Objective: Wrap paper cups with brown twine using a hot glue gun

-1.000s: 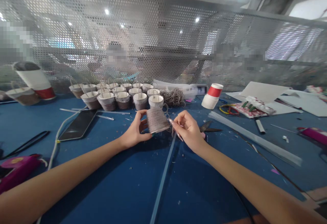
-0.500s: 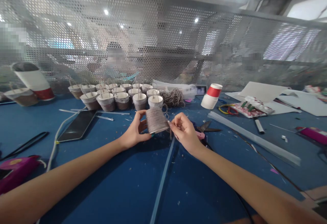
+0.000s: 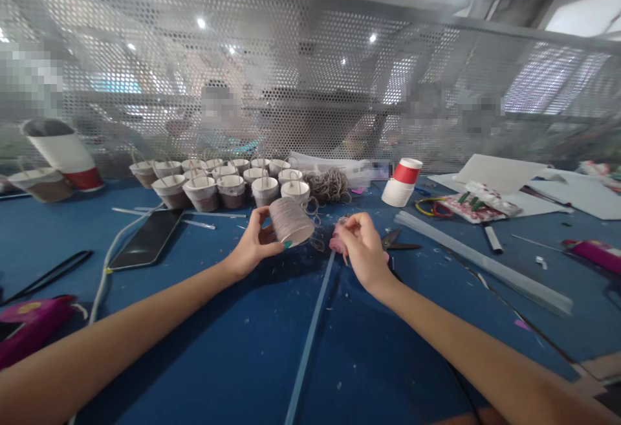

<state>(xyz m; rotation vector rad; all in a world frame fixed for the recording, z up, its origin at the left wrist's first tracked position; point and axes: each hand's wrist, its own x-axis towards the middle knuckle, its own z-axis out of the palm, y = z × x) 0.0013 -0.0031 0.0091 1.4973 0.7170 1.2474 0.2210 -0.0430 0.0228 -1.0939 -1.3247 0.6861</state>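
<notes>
My left hand grips a paper cup wrapped in grey-brown twine, tilted on its side above the blue table. My right hand is closed in a pinch just right of the cup, holding a strand of twine and something pink I cannot make out. A loose pile of twine lies behind the cup. A cluster of several twine-wrapped cups with handles stands at the back.
Scissors lie right of my right hand. A stack of red-and-white cups, a phone, glue sticks, papers and a pink tool sit around. A perforated metal screen walls the back.
The left hand has tipped the wrapped cup further on its side and lifted it slightly. The right hand has closed into a tighter pinch and moved a little right of the cup.
</notes>
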